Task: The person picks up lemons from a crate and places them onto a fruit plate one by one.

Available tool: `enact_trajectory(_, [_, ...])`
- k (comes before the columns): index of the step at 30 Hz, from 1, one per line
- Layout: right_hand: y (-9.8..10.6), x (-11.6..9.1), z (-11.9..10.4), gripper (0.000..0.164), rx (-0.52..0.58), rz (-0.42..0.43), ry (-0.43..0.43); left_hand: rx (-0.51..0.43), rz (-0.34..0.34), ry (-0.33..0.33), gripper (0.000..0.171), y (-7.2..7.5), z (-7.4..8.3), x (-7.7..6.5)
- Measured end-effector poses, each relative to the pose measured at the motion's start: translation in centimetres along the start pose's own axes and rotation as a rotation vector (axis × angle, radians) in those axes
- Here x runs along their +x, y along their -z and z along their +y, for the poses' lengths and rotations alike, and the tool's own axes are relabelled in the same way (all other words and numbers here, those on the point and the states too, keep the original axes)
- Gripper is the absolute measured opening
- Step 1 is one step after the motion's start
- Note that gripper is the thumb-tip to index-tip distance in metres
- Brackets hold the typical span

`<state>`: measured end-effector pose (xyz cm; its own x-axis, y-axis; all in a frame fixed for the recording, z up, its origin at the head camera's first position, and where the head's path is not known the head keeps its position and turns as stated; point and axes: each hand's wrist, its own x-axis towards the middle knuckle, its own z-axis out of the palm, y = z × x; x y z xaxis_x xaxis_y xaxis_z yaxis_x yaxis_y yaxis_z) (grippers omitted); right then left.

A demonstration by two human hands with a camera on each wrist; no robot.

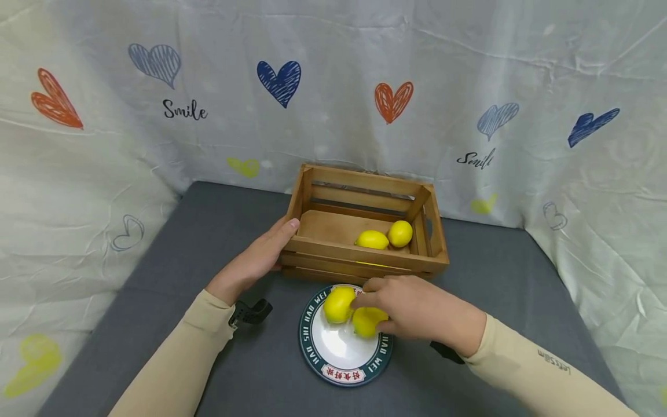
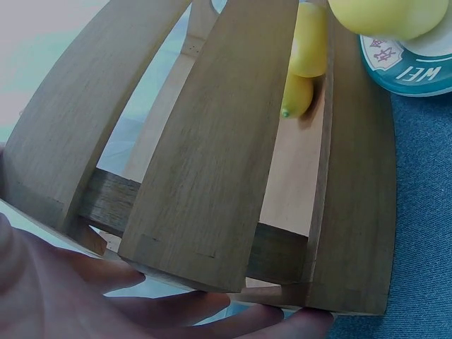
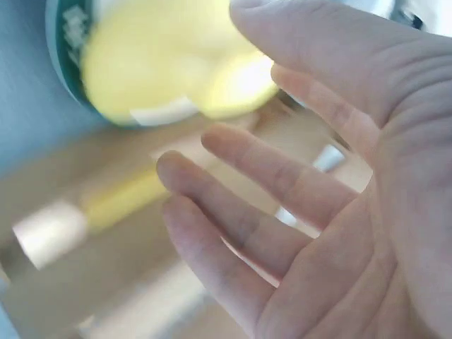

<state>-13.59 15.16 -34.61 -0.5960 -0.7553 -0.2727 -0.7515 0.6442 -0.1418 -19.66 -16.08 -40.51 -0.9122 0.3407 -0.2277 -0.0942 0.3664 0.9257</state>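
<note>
My left hand (image 1: pixel 260 255) holds the left end of a slatted wooden crate (image 1: pixel 365 255), thumb on its rim and fingers spread along the end. Inside the crate, toward the right, lie two lemons, one on its side (image 1: pixel 372 239) and one beside it (image 1: pixel 400 233). In front stands a round white plate (image 1: pixel 341 359) with a dark green lettered rim, bearing two more lemons (image 1: pixel 339 305). My right hand (image 1: pixel 411 304) reaches over the plate, its fingers spread and relaxed around the nearer right lemon (image 1: pixel 366 322), which it partly hides. The right wrist view is blurred.
A dark grey cloth (image 1: pixel 245 365) covers the table. Behind and at both sides hangs a pale curtain (image 1: pixel 333 133) printed with hearts; the crate's back stands near it. Both wrists wear black straps (image 1: pixel 252 313).
</note>
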Motion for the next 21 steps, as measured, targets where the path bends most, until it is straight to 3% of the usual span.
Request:
enact_trajectory(8, [7.8, 0.0, -0.3, 0.043, -0.073, 0.092, 0.035, -0.007, -0.002, -0.007, 0.093, 0.1, 0.0, 0.0])
enact_trajectory(12, [10.6, 1.2, 0.4, 0.040, -0.031, 0.107, 0.013, -0.017, 0.001, -0.003, 0.093, 0.1, -0.1, 0.2])
enact_trajectory(16, [12.1, 3.2, 2.6, 0.040, 0.025, 0.070, -0.064, -0.025, 0.002, 0.004, 0.092, 0.1, -0.2, 0.1])
enact_trajectory(21, [11.7, 6.0, 6.3, 0.046, 0.086, -0.032, -0.179, -0.033, 0.005, 0.005, 0.093, 0.0, -0.1, 0.0])
